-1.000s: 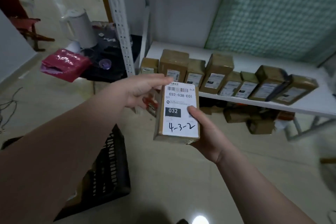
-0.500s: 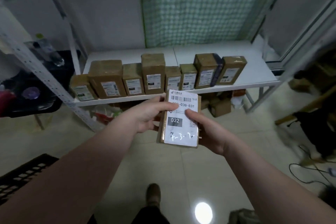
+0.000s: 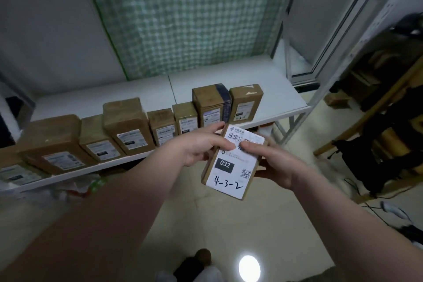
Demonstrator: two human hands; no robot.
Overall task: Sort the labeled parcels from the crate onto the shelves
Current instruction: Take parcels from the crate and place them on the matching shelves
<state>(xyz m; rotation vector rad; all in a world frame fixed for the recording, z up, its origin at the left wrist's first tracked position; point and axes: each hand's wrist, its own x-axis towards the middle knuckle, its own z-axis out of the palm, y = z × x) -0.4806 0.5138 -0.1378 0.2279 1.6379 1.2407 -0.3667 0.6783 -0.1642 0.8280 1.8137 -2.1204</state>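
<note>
— Where's the parcel [image 3: 231,167]?
— Centre, below the shelf [image 3: 229,75] at 12 o'clock.
— Hands?
— Left hand [image 3: 201,144] pinches its 10 o'clock edge; right hand [image 3: 274,162] grips its 3 o'clock side, fingers curled.

Head camera looks down, near shelf [image 3: 270,107].

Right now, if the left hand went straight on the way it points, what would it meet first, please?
The parcel it holds: the left hand pinches its top corner. Past that, probably the rightmost parcel on the shelf, though depth is unclear.
</note>
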